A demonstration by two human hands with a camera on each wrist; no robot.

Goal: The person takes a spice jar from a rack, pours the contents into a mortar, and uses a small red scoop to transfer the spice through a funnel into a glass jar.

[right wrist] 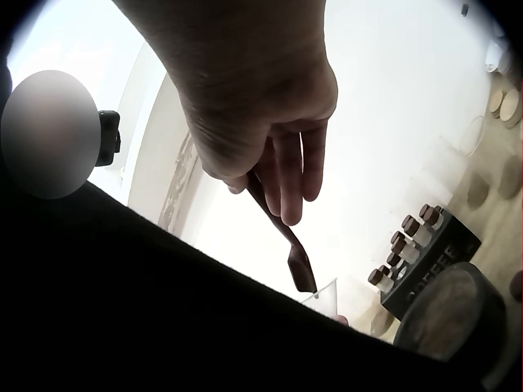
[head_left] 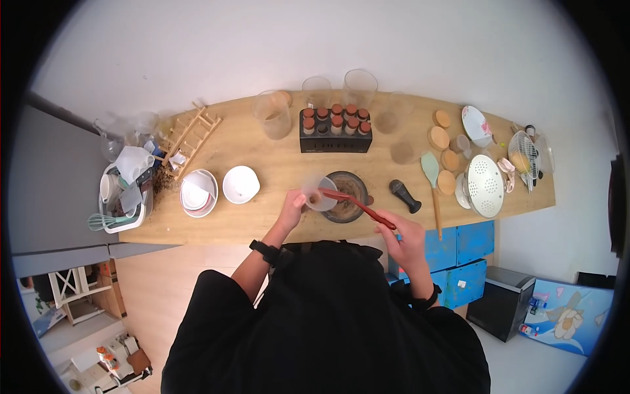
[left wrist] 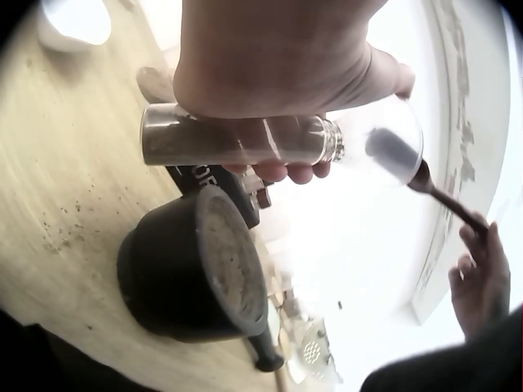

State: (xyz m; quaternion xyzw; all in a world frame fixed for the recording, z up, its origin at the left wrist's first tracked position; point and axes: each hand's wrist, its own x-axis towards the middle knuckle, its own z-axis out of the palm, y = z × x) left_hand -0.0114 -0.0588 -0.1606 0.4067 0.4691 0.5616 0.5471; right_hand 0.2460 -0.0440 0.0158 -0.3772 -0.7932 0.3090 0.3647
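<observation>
In the left wrist view my left hand (left wrist: 270, 65) grips a clear glass vial (left wrist: 167, 139), its fingers curled round the glass. A translucent funnel (left wrist: 359, 135) sits at the vial's mouth. My right hand (head_left: 403, 240) holds a dark red spoon (head_left: 375, 217) by the end of its handle. The spoon's head is at the funnel's wide opening, as the right wrist view also shows. Just beside and below the funnel stands a black mortar (left wrist: 167, 269) with brown powder inside. A black pestle (head_left: 405, 196) lies to the right of the mortar.
Behind the mortar stands a black rack (head_left: 336, 143) of corked vials. White bowls (head_left: 241, 184) are at left, near a wooden rack (head_left: 190, 141) and a filled white basin (head_left: 125, 223). At right lie a green-headed spatula (head_left: 431, 171), wooden lids (head_left: 438, 138) and a white colander (head_left: 485, 187).
</observation>
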